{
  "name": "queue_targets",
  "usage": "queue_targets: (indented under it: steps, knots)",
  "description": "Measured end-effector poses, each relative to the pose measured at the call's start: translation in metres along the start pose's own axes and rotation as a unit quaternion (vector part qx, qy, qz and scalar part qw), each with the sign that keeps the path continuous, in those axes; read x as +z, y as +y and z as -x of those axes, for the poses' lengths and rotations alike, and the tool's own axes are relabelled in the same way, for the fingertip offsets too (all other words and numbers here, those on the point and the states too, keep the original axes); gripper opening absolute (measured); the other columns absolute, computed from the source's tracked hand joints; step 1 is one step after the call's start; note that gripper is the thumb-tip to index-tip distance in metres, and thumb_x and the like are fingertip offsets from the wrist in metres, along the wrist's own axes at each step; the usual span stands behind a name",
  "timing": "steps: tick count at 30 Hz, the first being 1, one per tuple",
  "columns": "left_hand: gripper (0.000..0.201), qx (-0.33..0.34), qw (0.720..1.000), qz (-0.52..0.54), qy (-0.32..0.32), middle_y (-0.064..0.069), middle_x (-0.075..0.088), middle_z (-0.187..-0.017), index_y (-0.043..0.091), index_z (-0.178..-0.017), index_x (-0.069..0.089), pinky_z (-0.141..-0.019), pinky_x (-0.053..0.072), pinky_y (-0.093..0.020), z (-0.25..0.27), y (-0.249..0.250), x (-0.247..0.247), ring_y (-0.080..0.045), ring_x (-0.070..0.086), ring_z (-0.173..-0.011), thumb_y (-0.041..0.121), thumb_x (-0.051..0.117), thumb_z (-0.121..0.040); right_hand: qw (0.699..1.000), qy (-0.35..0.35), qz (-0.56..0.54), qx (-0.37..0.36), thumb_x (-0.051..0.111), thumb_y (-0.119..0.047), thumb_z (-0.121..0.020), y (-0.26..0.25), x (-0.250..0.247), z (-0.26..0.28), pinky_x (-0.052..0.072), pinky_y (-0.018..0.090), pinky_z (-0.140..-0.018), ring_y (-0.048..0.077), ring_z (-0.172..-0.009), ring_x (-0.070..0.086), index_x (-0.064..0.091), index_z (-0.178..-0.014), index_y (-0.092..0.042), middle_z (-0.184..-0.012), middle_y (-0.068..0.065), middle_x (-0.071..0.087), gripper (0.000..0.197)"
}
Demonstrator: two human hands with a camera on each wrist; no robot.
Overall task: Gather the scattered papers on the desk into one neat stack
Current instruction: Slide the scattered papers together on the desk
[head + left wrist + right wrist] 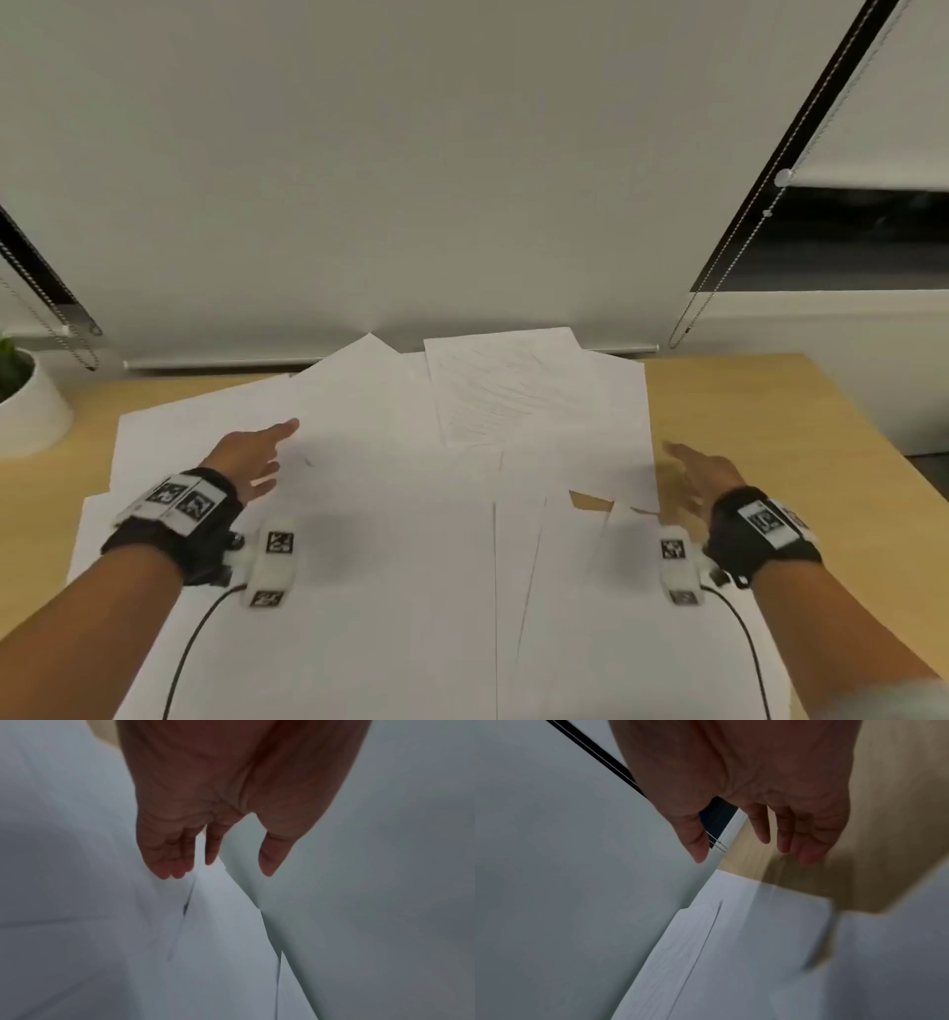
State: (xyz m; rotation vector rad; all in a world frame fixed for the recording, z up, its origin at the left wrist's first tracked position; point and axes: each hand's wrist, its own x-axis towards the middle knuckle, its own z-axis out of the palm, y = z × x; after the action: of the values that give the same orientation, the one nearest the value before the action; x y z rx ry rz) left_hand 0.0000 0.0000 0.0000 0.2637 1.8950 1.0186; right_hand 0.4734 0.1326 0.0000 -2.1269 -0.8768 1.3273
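Papers lie fanned and overlapping across the centre and lower frame on the worktop. Judged light, limp, slippery; best swept inward from outer edges. Left hand and right hand hover with fingers extended, holding nothing.

White papers lie spread and overlapping across wooden desk, not stacked. One sheet with faint writing sits on top at the far edge. Left hand over the papers' left part, fingers straight, holding nothing. Right hand at the papers' right edge, fingers loose, blurred. White plant pot far left. Window blinds behind.
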Motion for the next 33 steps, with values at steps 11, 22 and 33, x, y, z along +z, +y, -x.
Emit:
queue_targets:
  steps: [11,22,33]
  knots:
    - [0.076,0.014,0.996,-0.084,0.035,-0.019,0.045,-0.145,-0.003,-0.140,0.039,-0.108,0.038,-0.043,-0.050,0.051,0.070,-0.037,0.046,-0.131,0.042,0.065,-0.085,0.979,-0.026,0.199,-0.039,0.057,-0.075,-0.061,-0.079,0.094,-0.080,0.034,0.048,-0.109,0.039,-0.131,0.042,0.036,-0.144,-0.007,-0.149,0.017,0.039,0.110]
    - [0.077,0.051,0.994,-0.099,0.017,-0.018,0.042,-0.149,0.000,-0.143,0.036,-0.110,0.036,-0.048,-0.067,0.048,0.102,-0.039,0.041,-0.136,0.044,0.063,-0.086,0.936,0.127,0.322,-0.066,0.056,-0.075,-0.069,-0.059,0.117,-0.059,0.026,0.045,-0.107,0.035,-0.131,0.031,0.038,-0.135,-0.006,-0.141,0.020,0.036,0.097]
    - [0.063,0.136,0.895,-0.425,-0.015,-0.012,0.065,-0.119,0.002,-0.116,0.061,-0.084,0.048,-0.032,-0.041,0.037,0.111,-0.029,0.061,-0.108,0.058,0.052,-0.086,0.952,0.100,0.283,-0.058,0.060,-0.063,-0.076,-0.046,0.141,-0.028,0.024,0.042,-0.110,0.035,-0.136,0.026,0.027,-0.142,-0.001,-0.146,0.021,0.030,0.096]
